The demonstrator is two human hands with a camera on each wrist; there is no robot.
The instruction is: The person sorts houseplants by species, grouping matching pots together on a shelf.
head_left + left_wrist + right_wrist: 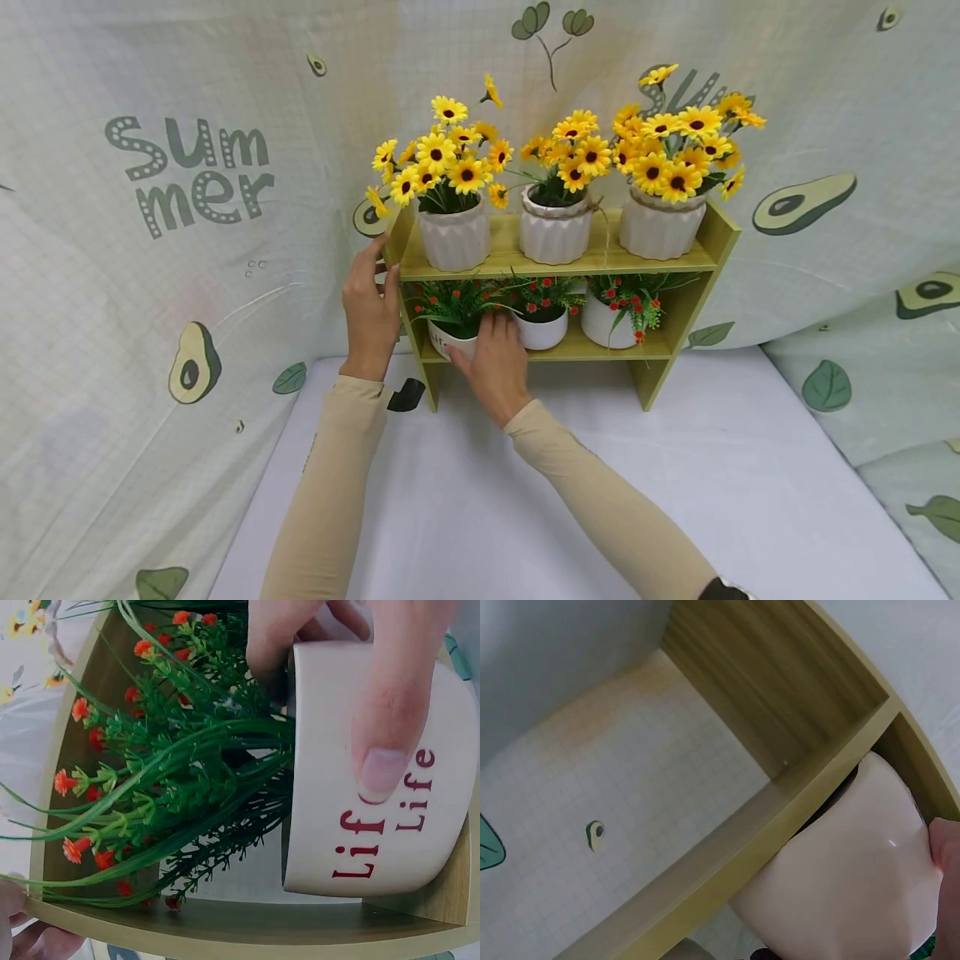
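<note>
My right hand [497,367] grips a white flowerpot [444,340] at the left end of the wooden shelf's [686,321] lower tier. Its thumb lies across the printed "Life" lettering in the left wrist view, with the other fingers at the pot's far side. Red flowers and long green leaves [172,802] spring from this pot. In the right wrist view the smooth pot base [847,877] shows. My left hand [371,312] holds the shelf's left side panel, thumb at the front edge; only some fingertips [52,941] show in the left wrist view.
Two more white pots with red flowers, a middle one [542,331] and a right one [606,323], share the lower tier. Above stand three ribbed pots of yellow daisies, left [456,240], middle [553,233] and right [660,225]. A printed cloth [187,275] hangs behind the white table [600,500].
</note>
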